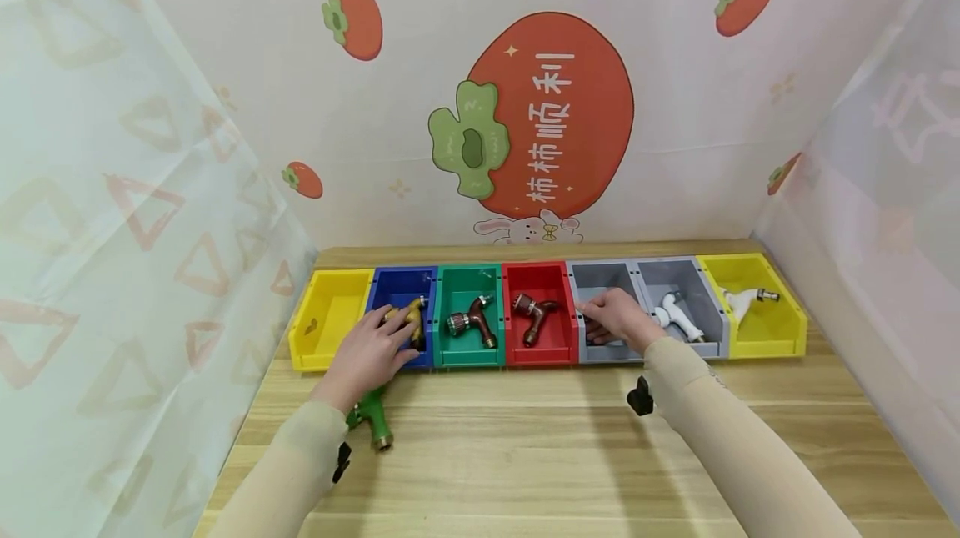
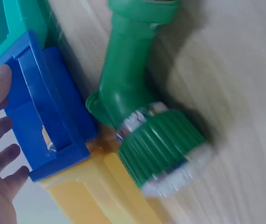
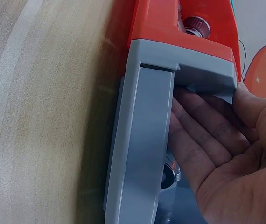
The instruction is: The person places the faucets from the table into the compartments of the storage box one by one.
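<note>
My left hand point(image 1: 378, 346) is over the front of the blue bin point(image 1: 401, 278), its fingers spread and thumb apart, close above a yellow faucet point(image 1: 418, 309). In the left wrist view the thumb is at the blue rim and the fingertips are near the opposite side. A green faucet point(image 2: 128, 70) lies on the table below that wrist. My right hand point(image 3: 231, 144) reaches into the left grey bin point(image 1: 603, 275). It grips the side wall beside the red bin point(image 1: 536, 271), fingers inside and thumb at the rim. A faucet's dark end point(image 3: 169, 175) shows under the fingers.
Along the back stands a row of bins. The green bin point(image 1: 468, 279) and the red one hold brown faucets. White faucets lie in the right grey bin point(image 1: 660, 275) and the right yellow bin point(image 1: 735, 271). A left yellow bin point(image 1: 333, 313) ends the row. Patterned sheets surround the table.
</note>
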`<state>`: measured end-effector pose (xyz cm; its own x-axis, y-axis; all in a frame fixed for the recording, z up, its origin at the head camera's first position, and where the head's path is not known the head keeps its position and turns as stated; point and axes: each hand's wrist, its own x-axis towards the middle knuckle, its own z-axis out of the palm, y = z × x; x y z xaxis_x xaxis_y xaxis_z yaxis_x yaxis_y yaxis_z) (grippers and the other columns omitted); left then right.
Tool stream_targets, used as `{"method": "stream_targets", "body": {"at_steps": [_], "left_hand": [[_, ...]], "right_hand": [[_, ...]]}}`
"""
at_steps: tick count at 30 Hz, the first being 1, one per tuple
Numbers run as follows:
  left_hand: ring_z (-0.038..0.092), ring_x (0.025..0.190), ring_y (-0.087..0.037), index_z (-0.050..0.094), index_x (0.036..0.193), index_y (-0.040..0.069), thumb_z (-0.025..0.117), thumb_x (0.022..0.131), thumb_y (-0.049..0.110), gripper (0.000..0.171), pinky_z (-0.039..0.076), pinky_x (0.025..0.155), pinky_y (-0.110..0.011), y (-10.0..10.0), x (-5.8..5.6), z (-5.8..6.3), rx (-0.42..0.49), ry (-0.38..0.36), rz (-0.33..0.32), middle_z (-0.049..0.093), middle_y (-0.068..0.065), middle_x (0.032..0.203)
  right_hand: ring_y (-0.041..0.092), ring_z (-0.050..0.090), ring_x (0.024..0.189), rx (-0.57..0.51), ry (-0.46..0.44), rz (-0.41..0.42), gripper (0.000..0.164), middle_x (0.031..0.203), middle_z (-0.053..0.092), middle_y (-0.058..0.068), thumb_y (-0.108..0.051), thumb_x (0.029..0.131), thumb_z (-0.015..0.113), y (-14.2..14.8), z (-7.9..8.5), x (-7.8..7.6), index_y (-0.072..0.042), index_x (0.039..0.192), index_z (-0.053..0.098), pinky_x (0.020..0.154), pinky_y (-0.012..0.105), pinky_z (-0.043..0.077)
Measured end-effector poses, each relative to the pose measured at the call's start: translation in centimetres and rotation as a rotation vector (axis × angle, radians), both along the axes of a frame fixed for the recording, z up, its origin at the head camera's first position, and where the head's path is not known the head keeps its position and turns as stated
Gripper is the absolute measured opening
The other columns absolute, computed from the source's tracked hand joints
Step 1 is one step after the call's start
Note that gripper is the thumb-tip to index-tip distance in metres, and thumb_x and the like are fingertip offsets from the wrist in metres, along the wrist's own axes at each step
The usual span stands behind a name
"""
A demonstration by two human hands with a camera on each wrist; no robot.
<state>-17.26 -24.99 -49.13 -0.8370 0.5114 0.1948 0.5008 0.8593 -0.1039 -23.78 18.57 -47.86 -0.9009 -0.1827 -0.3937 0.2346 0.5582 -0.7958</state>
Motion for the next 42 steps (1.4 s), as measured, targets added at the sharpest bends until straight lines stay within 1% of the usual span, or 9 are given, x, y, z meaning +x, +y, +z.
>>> {"method": "stream_targets", "body": {"at_steps": [3, 7, 12, 18, 23, 26, 29, 33, 42], "left_hand": [[0.045, 0.14, -0.046, 0.066, 0.139, 0.013, 0.074, 0.092, 0.049, 0.06, 0.04, 0.112, -0.062, -0.4, 1.1, 0.3, 0.008, -0.035, 0.007, 0.056, -0.014, 0.149], [0.037, 0.145, -0.048, 0.061, 0.145, 0.019, 0.075, 0.089, 0.055, 0.068, 0.035, 0.114, -0.066, -0.7, 2.5, 0.6, -0.007, -0.074, 0.024, 0.047, -0.013, 0.157], [0.034, 0.146, -0.05, 0.058, 0.148, 0.022, 0.074, 0.087, 0.059, 0.073, 0.034, 0.113, -0.069, -0.8, 4.4, 0.4, -0.008, -0.1, 0.048, 0.041, -0.013, 0.161], [0.027, 0.149, -0.051, 0.055, 0.15, 0.024, 0.071, 0.084, 0.068, 0.081, 0.03, 0.113, -0.072, -1.0, 6.7, -0.3, -0.019, -0.188, 0.111, 0.036, -0.013, 0.164], [0.026, 0.149, -0.052, 0.053, 0.151, 0.026, 0.068, 0.083, 0.072, 0.084, 0.03, 0.112, -0.072, -1.4, 8.4, -1.1, -0.024, -0.246, 0.12, 0.034, -0.013, 0.164], [0.027, 0.148, -0.052, 0.053, 0.151, 0.027, 0.067, 0.082, 0.074, 0.085, 0.032, 0.111, -0.073, -1.9, 9.3, -1.6, -0.031, -0.278, 0.128, 0.034, -0.012, 0.165], [0.031, 0.147, -0.052, 0.055, 0.15, 0.028, 0.067, 0.082, 0.075, 0.084, 0.036, 0.107, -0.073, -2.4, 10.0, -2.1, -0.041, -0.292, 0.141, 0.034, -0.012, 0.164], [0.039, 0.142, -0.051, 0.056, 0.149, 0.028, 0.067, 0.084, 0.072, 0.079, 0.041, 0.103, -0.072, -2.9, 10.6, -2.7, -0.048, -0.288, 0.159, 0.037, -0.013, 0.163], [0.049, 0.135, -0.048, 0.059, 0.147, 0.025, 0.068, 0.086, 0.069, 0.075, 0.045, 0.102, -0.068, -3.1, 11.1, -3.1, -0.021, -0.258, 0.161, 0.04, -0.013, 0.161]], "right_hand": [[0.032, 0.071, 0.084, 0.006, 0.0, -0.003, 0.037, 0.093, 0.07, 0.02, -0.031, 0.106, 0.058, 0.0, 0.0, 0.0, 0.0, 0.096, 0.076, 0.079, 0.044, 0.062], [0.033, 0.071, 0.085, 0.01, -0.002, -0.004, 0.038, 0.093, 0.07, 0.019, -0.031, 0.106, 0.058, 0.0, 0.0, -0.1, 0.0, 0.095, 0.076, 0.078, 0.044, 0.063], [0.032, 0.071, 0.083, 0.008, -0.003, -0.007, 0.038, 0.092, 0.07, 0.019, -0.031, 0.106, 0.058, -0.1, 0.1, -0.1, 0.0, 0.094, 0.076, 0.076, 0.043, 0.063], [0.033, 0.071, 0.084, 0.01, -0.004, -0.01, 0.038, 0.091, 0.07, 0.02, -0.031, 0.106, 0.058, -0.1, 0.1, 0.0, 0.0, 0.091, 0.075, 0.076, 0.043, 0.063], [0.034, 0.072, 0.084, -0.005, -0.013, -0.007, 0.042, 0.091, 0.069, 0.022, -0.033, 0.106, 0.057, -0.2, 0.2, 0.1, 0.0, 0.083, 0.069, 0.076, 0.043, 0.063], [0.034, 0.072, 0.084, -0.009, -0.016, -0.01, 0.043, 0.091, 0.07, 0.022, -0.033, 0.106, 0.057, -0.2, 0.2, 0.0, -0.001, 0.08, 0.068, 0.076, 0.043, 0.063], [0.034, 0.073, 0.084, -0.001, -0.016, -0.008, 0.042, 0.091, 0.07, 0.021, -0.034, 0.106, 0.057, -0.2, 0.2, 0.0, -0.003, 0.08, 0.069, 0.077, 0.043, 0.063], [0.032, 0.073, 0.083, 0.006, -0.017, -0.009, 0.043, 0.091, 0.07, 0.02, -0.034, 0.106, 0.057, -0.2, 0.1, 0.0, -0.001, 0.081, 0.069, 0.076, 0.042, 0.063], [0.034, 0.072, 0.084, -0.013, -0.028, -0.023, 0.04, 0.089, 0.069, 0.02, -0.032, 0.106, 0.058, -0.4, 0.2, 0.0, -0.002, 0.084, 0.072, 0.076, 0.043, 0.063]]}}
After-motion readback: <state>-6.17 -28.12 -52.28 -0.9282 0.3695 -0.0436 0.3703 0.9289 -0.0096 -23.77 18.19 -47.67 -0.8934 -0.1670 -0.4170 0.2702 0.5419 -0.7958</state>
